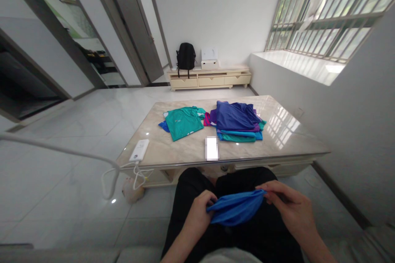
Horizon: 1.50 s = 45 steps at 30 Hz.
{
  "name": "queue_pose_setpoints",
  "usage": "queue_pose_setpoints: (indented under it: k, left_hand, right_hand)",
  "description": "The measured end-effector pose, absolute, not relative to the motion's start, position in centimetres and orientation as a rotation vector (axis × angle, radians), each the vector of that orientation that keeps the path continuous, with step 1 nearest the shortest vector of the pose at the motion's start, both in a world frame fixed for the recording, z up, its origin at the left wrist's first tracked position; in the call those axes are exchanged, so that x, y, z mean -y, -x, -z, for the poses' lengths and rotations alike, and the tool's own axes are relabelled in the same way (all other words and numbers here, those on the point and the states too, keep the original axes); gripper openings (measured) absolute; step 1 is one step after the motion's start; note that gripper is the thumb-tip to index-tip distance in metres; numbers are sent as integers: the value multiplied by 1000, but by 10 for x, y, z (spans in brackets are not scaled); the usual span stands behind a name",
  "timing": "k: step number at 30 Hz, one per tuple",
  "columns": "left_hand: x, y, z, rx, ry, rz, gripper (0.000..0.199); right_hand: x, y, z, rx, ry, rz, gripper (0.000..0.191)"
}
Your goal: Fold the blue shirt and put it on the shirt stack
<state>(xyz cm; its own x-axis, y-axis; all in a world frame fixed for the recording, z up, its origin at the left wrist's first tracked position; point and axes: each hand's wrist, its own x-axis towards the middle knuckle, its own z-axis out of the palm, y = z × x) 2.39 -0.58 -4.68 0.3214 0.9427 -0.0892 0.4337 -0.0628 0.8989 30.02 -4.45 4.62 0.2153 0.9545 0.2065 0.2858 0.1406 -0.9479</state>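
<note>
The left grip (200,215) is closed around one end of a blue garment (236,208); the right grip (288,209) pinches the other end between its fingers; the cloth is held up between them over the person's black trousers (191,189), seemingly so that both grips can work it on the lap; ahead, on the marble-topped desk (185,152), a teal T-shirt (178,123) lies just beside a stack of blue, purple and teal garments (237,122), apparently kept together for sorting; a white power bank (139,150) sits near the desk's edge, its cable trailing down.
</note>
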Motion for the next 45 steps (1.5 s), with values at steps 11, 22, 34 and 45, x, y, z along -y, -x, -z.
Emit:
queue_pose_setpoints:
  k: [11,22,34,45]
  left_hand:
    - [-12,9,-39,-1102,-1513,-801,9]
    - [-26,7,-24,-1152,-1737,-256,18]
    - [-49,27,-26,-1270,-2092,-102,13]
    - [-49,41,-45,-1118,-1417,-150,28]
  right_hand:
    - [37,-332,-46,1318,1546,-564,20]
    - [45,-326,-52,1453,1524,-525,17]
    - [49,-302,-45,1436,1426,-720,14]
    - [50,-305,-51,1390,1453,-743,15]
